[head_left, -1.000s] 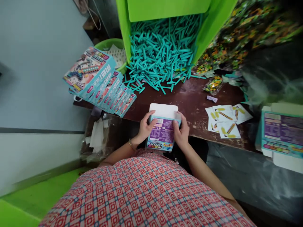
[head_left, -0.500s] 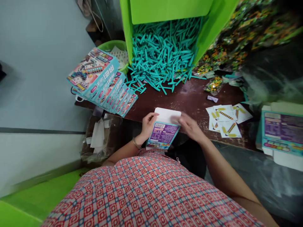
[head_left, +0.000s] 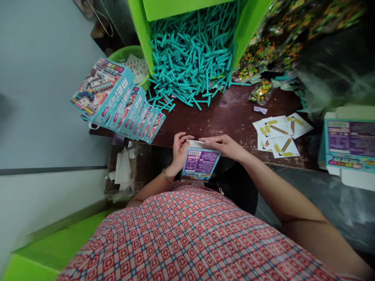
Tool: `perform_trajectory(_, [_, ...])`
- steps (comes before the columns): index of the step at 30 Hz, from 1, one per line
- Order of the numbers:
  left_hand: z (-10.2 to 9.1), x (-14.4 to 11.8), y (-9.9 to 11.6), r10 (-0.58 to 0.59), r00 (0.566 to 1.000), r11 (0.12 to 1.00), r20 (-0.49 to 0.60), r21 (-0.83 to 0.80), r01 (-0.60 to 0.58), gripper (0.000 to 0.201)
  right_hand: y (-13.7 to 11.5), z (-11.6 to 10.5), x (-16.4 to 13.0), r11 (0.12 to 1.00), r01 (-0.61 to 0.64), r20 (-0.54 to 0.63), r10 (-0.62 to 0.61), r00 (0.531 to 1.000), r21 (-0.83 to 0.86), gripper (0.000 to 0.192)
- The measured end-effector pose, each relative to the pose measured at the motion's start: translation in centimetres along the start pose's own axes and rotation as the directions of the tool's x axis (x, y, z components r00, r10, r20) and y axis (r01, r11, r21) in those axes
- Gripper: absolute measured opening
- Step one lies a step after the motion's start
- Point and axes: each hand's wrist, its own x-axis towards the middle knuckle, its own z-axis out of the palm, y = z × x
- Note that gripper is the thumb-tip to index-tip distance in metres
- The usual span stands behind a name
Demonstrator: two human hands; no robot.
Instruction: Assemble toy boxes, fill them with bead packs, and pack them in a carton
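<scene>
A small teal and purple printed box [head_left: 199, 164] stands at the near edge of the dark brown table [head_left: 228, 121], its back panel facing me. My left hand [head_left: 179, 150] grips its left side and top corner. My right hand [head_left: 223, 145] lies flat across the box's top, pressing the white flap down; the flap is mostly hidden under the fingers.
A fanned stack of finished boxes [head_left: 117, 105] leans at the left table edge. A pile of teal plastic sticks [head_left: 190, 62] spills from a green bin [head_left: 140, 35]. Printed leaflets [head_left: 278, 136] lie to the right, flat box blanks [head_left: 348, 144] farther right, candy-coloured bags [head_left: 263, 89] behind.
The white top flap stood open a second ago. My right hand left the box's right side, swept over the top and folded the flap down. The box tilted slightly toward me.
</scene>
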Motion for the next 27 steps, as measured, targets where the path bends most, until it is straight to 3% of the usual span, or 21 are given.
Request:
perform_trajectory(3, [0.3,0.3,0.1,-0.011,0.998,0.999,0.06,-0.036,0.014,0.041,0.9,-0.3,0.3,0.995,0.026,-0.041,-0.031,0.999,-0.098,0.046])
perform_trajectory(6, [0.1,0.5,-0.4,0.0,0.998,1.0,0.055,-0.028,0.002,0.033,1.5,0.1,0.2,0.945,0.152,-0.085,-0.183,0.979,-0.289,0.033])
perform_trajectory(9, [-0.4,0.1,-0.9,0.059,0.997,0.998,0.049,0.001,-0.059,0.02,1.9,0.3,-0.6,0.892,0.253,-0.003,-0.274,0.962,-0.374,0.033])
perform_trajectory(14, [-1.0,-1.2,-0.6,0.173,0.979,0.984,0.107,0.031,-0.177,0.03,3.0,0.0,-2.3,0.841,0.326,0.13,-0.299,0.945,-0.431,0.042])
perform_trajectory(19, [-2.0,-1.7,-0.6,0.343,0.916,0.892,0.209,0.234,-0.387,0.032,4.1,0.9,-4.0,0.71,0.35,0.129,-0.347,0.929,-0.611,0.044])
perform_trajectory(23, [-3.4,-1.5,-1.0,0.468,0.807,0.764,0.36,0.293,-0.574,0.028,4.0,1.9,-4.2,0.705,0.357,0.109,-0.372,0.922,-0.612,0.041])
perform_trajectory(25, [-3.9,-1.4,-0.6,0.447,0.792,0.731,0.415,0.341,-0.591,0.025,3.7,1.9,-4.0,0.724,0.348,0.097,-0.365,0.926,-0.595,0.04])
perform_trajectory(27, [-4.0,-1.4,0.1,0.427,0.809,0.737,0.404,0.363,-0.57,0.02,3.8,1.9,-3.7,0.778,0.336,0.071,-0.355,0.932,-0.531,0.04])
